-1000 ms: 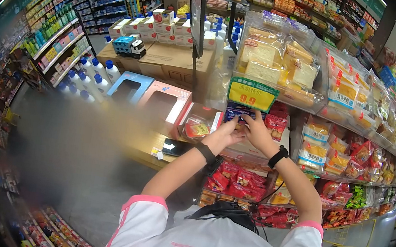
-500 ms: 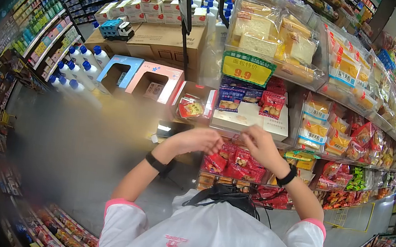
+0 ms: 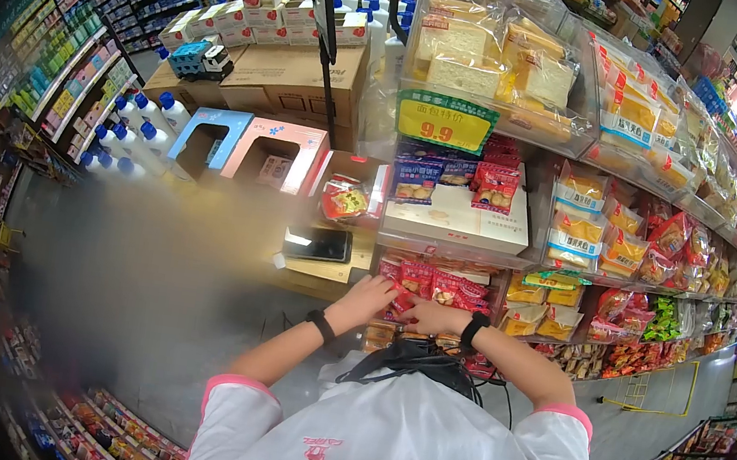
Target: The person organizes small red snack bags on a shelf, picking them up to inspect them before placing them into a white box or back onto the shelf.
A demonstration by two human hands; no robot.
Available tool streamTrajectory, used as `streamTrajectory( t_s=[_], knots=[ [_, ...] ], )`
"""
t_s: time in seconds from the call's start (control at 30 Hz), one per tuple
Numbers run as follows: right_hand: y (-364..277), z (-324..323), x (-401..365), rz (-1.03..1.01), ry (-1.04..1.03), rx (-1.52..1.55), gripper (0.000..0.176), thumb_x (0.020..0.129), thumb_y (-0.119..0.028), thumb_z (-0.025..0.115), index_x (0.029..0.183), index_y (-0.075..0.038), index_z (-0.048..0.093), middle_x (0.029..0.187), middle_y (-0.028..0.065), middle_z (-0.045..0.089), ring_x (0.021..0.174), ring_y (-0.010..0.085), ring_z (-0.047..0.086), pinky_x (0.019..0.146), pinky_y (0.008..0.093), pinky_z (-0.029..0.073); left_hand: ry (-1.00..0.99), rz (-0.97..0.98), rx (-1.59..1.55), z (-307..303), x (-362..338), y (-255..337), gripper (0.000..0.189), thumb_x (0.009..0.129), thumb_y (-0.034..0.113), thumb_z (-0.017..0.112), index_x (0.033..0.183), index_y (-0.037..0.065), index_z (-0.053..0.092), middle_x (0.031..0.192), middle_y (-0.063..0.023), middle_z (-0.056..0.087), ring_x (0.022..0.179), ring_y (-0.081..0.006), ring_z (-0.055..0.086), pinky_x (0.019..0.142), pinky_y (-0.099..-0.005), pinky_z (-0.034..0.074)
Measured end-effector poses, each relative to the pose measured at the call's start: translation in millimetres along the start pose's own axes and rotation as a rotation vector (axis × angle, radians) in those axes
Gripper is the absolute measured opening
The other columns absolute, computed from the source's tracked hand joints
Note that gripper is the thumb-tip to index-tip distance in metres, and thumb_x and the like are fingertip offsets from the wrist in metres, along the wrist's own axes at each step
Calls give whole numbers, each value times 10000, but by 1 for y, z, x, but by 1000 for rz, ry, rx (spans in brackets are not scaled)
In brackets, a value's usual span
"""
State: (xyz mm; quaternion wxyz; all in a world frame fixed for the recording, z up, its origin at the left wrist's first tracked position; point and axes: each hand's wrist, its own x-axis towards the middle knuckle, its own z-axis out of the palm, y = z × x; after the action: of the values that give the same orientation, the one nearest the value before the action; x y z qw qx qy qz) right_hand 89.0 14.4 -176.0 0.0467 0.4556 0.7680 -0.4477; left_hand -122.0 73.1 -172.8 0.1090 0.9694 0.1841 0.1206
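Both hands are at the lower bin of small red snack packets (image 3: 458,290). My left hand (image 3: 366,299) comes in from the left, its fingers closed at the edge of one red snack packet (image 3: 401,300). From the other side my right hand (image 3: 433,317) has its fingertips on that same packet, thumb and fingers drawn together. Each wrist wears a black band. Just above the bin, a white box (image 3: 462,227) bears blue packets (image 3: 417,179) and red packets (image 3: 496,191).
A dark phone-like slab (image 3: 318,244) lies on a cardboard surface left of the bin. Beyond it stand a pink box (image 3: 282,139), a blue box (image 3: 208,139) and white blue-capped bottles (image 3: 143,135). Bagged bread (image 3: 459,56) fills the upper shelf behind a yellow price sign (image 3: 443,125).
Both hands have moved down and closer together, from hovering before the white box to the red packets, where their fingers have closed on one. The view has shifted slightly.
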Motion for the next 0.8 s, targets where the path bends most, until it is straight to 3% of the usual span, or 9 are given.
streamTrajectory(
  t_s=[0.23,0.4,0.47,0.6,0.7,0.8],
  knots=[
    [-10,1,-7,47,44,-79,429,843,-321,583,1095,26,604,1172,230,554,1100,388,520,944,441,420,-57,28,77,4,7,-13,227,784,94,529,1007,87,573,889,-50,588,926,-214,535,811,-346,388],
    [-12,-14,-37,40,303,-3,436,836,-275,631,1116,52,567,1119,240,558,1052,386,542,914,421,436,56,73,-14,-17,17,-7,138,814,114,541,944,68,554,815,-83,594,873,-250,568,769,-362,414],
    [-12,-18,-46,30,406,13,467,842,-303,640,1140,45,554,1126,225,568,1057,372,543,937,409,426,56,-30,-182,-22,22,2,94,862,126,531,903,41,529,773,-127,588,811,-303,584,719,-390,444],
    [-32,-29,-66,53,600,124,477,793,-318,713,1076,36,562,1072,210,590,983,364,571,860,383,465,17,-310,-543,-43,25,25,170,935,159,501,873,3,472,741,-190,587,731,-396,586,606,-424,460],
    [-48,-40,-81,59,567,128,433,796,-285,722,1045,24,551,981,168,608,910,284,604,803,333,481,22,-310,-683,-65,23,35,193,957,193,490,916,5,473,732,-195,582,710,-373,601,588,-406,457],
    [-78,-53,-102,91,625,437,353,811,-224,703,1024,11,546,972,179,617,903,281,628,784,351,485,42,-380,-820,-77,16,34,191,958,213,504,961,23,483,698,-156,563,679,-263,619,598,-385,458]
  ],
)
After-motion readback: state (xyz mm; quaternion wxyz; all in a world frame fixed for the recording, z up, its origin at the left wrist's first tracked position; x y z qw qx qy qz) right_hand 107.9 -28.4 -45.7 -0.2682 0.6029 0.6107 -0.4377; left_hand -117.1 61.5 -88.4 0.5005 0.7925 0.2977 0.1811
